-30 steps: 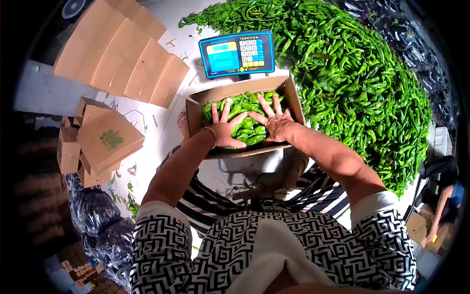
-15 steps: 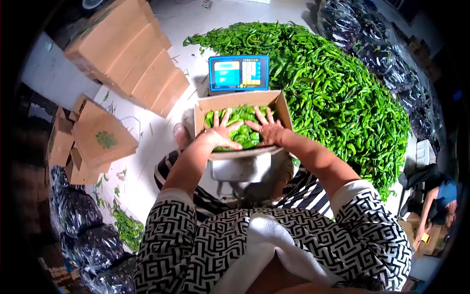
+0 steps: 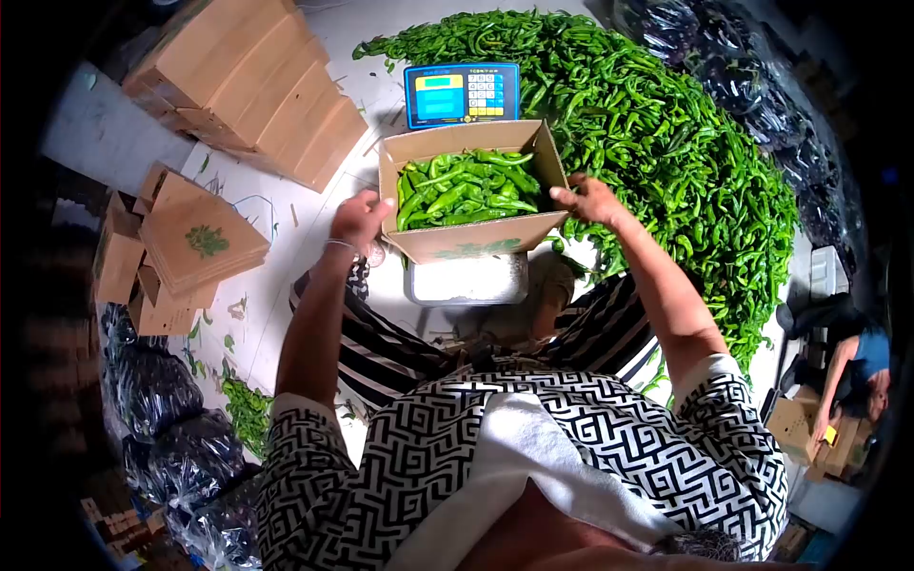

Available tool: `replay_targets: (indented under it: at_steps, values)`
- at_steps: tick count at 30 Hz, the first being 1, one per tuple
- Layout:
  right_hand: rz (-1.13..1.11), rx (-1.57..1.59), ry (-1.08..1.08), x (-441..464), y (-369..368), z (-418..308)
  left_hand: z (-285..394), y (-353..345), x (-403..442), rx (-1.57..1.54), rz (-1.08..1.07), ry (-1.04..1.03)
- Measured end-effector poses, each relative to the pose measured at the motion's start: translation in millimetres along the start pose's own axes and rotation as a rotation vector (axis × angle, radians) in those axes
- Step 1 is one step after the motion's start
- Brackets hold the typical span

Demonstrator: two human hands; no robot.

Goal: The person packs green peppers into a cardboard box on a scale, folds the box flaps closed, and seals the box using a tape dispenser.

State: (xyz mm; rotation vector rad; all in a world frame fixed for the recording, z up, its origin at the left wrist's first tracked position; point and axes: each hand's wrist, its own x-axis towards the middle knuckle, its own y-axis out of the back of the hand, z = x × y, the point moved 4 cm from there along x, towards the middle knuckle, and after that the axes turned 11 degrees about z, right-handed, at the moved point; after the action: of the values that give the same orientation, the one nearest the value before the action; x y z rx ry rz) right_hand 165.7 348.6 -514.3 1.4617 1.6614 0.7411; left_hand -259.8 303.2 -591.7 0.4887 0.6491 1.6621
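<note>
An open cardboard box (image 3: pixel 481 240) holds a layer of long green peppers (image 3: pixel 466 186). It sits over the near-white platform (image 3: pixel 468 282) of a scale, whose blue-framed display (image 3: pixel 462 95) stands just behind. My left hand (image 3: pixel 360 221) grips the box's left side, fingers curled and thumb at the rim. At the right side my right hand (image 3: pixel 592 200) holds the near corner, its thumb on the edge and its other fingers partly hidden behind the wall.
A large heap of green peppers (image 3: pixel 657 162) spreads on the floor at right. Stacked cartons (image 3: pixel 248 95) and flattened cardboard (image 3: pixel 200 233) stand left. Dark plastic bags (image 3: pixel 190 466) lie lower left, more (image 3: pixel 752 76) upper right. A co-worker (image 3: pixel 862 371) bends over a box at far right.
Both hands have left the peppers inside the box and moved out to its two sides. The box now shows its front wall, and more of the scale display and peppers is visible.
</note>
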Motion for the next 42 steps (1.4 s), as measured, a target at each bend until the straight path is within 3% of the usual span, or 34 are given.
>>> replay_targets:
  at_steps: [1, 3, 4, 7, 8, 9, 11, 14, 17, 21, 23, 24, 25, 30, 33, 36, 38, 39, 41, 42]
  values:
    - [-0.017, 0.054, -0.012, -4.2, -14.4, 0.1, 11.2, 0.4, -6.0, 0.099, 0.043, -0.016]
    - [0.175, -0.253, 0.192, -11.5, -19.0, -9.9, 35.1, -9.6, -19.0, 0.294, 0.117, -0.049]
    - [0.191, -0.201, 0.234, -19.9, -19.3, -13.9, 27.7, -13.7, -16.2, 0.230, 0.164, 0.002]
    - [0.002, -0.202, 0.037, -52.4, -25.7, -22.2, 21.7, -8.0, -6.2, 0.312, 0.243, -0.122]
    - [0.088, -0.265, 0.124, -56.9, -42.5, -6.3, 26.7, -6.5, -8.6, 0.379, 0.314, -0.216]
    - [0.037, -0.291, 0.057, -77.7, -32.5, -33.2, 29.0, -6.8, -12.0, 0.314, 0.354, -0.238]
    - [0.273, -0.161, 0.203, -95.6, -25.7, -37.8, 33.7, -7.1, -14.3, 0.186, 0.437, -0.288]
    - [0.337, -0.116, 0.331, -107.8, -13.7, -51.7, 45.7, -1.2, -30.3, 0.063, 0.416, -0.357]
    - [0.229, -0.167, 0.393, -105.0, -18.7, -59.9, 38.5, -9.4, -29.5, 0.304, 0.460, -0.548]
    - [-0.134, -0.309, 0.378, -92.9, -34.6, -74.7, 66.1, -15.5, -29.9, 0.245, 0.186, -0.503]
    - [-0.091, -0.391, 0.535, -91.1, -58.5, -82.5, 81.5, -29.9, -36.9, 0.195, -0.009, -0.457]
    - [-0.176, -0.414, 0.516, -86.9, -62.5, -91.3, 88.1, -37.3, -39.3, 0.104, 0.000, -0.527]
    - [-0.263, -0.437, 0.496, -82.9, -65.0, -98.1, 89.6, -43.3, -37.8, 0.243, -0.055, -0.487]
    - [-0.178, -0.268, 0.519, -45.5, -59.1, -97.8, 88.0, -53.7, -7.5, 0.338, -0.293, -0.384]
    - [-0.301, -0.195, 0.494, -13.0, -70.8, -82.1, 86.3, -51.3, 0.2, 0.361, -0.262, -0.233]
    - [-0.547, -0.234, 0.264, 6.2, -74.8, -82.1, 106.3, -31.1, -11.1, 0.196, -0.302, -0.390]
    - [-0.438, -0.144, 0.236, 21.7, -85.8, -66.5, 107.1, -35.9, -19.0, 0.163, -0.320, -0.503]
    - [-0.380, -0.119, 0.233, 27.8, -87.7, -66.1, 106.5, -39.2, -25.1, 0.258, -0.189, -0.523]
    - [-0.516, -0.246, 0.178, 34.5, -91.1, -71.3, 115.5, -43.7, -38.6, 0.454, 0.100, -0.564]
    - [-0.440, -0.265, 0.193, 29.9, -87.2, -75.0, 116.4, -46.8, -39.4, 0.519, 0.145, -0.570]
